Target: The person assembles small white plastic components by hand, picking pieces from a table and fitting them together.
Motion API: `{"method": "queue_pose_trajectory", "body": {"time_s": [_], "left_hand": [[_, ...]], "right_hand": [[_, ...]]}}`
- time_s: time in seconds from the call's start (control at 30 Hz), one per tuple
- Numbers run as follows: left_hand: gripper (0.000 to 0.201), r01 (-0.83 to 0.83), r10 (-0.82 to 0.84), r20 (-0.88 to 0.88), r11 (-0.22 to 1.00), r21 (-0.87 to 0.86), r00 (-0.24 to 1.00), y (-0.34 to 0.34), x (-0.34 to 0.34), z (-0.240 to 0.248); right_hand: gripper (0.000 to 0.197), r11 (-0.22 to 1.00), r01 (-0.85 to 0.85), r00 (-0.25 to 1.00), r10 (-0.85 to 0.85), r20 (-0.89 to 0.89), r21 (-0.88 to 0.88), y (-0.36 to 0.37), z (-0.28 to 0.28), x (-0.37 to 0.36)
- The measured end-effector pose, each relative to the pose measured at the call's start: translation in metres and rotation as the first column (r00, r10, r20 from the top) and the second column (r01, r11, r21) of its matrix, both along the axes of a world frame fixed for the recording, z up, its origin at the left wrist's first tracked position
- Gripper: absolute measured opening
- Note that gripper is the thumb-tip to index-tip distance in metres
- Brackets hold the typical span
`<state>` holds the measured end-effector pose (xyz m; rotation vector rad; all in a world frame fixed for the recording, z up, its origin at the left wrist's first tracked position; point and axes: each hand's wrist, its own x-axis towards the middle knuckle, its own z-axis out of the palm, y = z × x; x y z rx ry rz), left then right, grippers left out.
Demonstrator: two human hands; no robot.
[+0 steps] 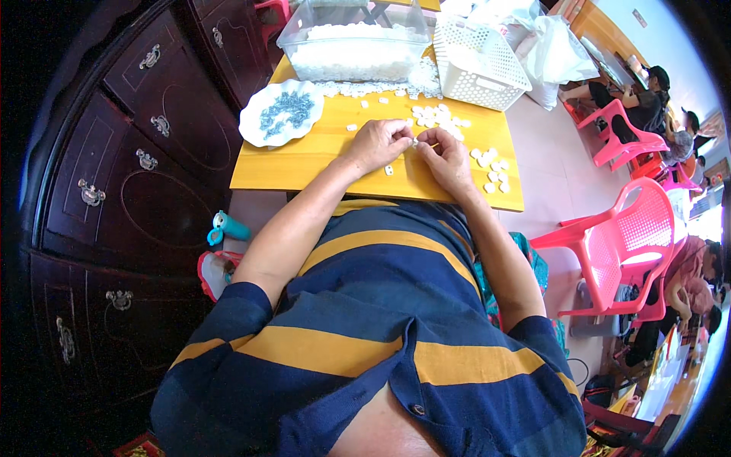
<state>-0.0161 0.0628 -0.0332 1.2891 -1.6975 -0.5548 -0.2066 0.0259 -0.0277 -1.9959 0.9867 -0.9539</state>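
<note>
Over the near part of the yellow table [304,169], my left hand [378,145] and my right hand [448,158] meet fingertip to fingertip. Both are closed in a pinch on a small white piece [415,142], mostly hidden by the fingers. A similar loose white piece [389,170] lies just below my left hand. Beyond and beside my right hand are a cluster of white pieces [431,116] and a second group of rounded white pieces [492,164]. Left of my hands, a scalloped white plate [253,116] holds many tiny dark grey-blue parts [288,111], too small to name.
At the table's far side stand a clear plastic bin [358,65] full of white pieces and a white perforated basket [487,84]. A dark wooden cabinet [145,183] lines the left. Pink plastic chairs [609,251] and other people [649,103] are at right. A teal bottle [231,227] stands below.
</note>
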Motion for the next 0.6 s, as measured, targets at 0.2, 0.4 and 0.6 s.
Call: {"method": "queue_pose_trajectory", "body": {"time_s": [0.2, 0.4, 0.6], "left_hand": [[0.012, 0.006, -0.006, -0.003, 0.999, 0.032, 1.000, -0.004, 0.001, 0.000], [0.012, 0.014, -0.012, -0.028, 0.997, 0.070, 1.000, -0.003, 0.000, 0.009], [0.010, -0.056, 0.061, -0.084, 0.997, 0.059, 0.995, 0.001, -0.001, 0.016]], "right_hand": [[0.016, 0.997, 0.015, 0.999, -0.018, 0.031, 0.079, -0.007, -0.008, -0.004], [0.013, 0.984, 0.077, 0.954, -0.120, 0.276, 0.163, -0.002, -0.007, -0.003], [0.011, 0.954, 0.125, 0.862, -0.241, 0.446, 0.274, -0.005, -0.006, -0.005]]}}
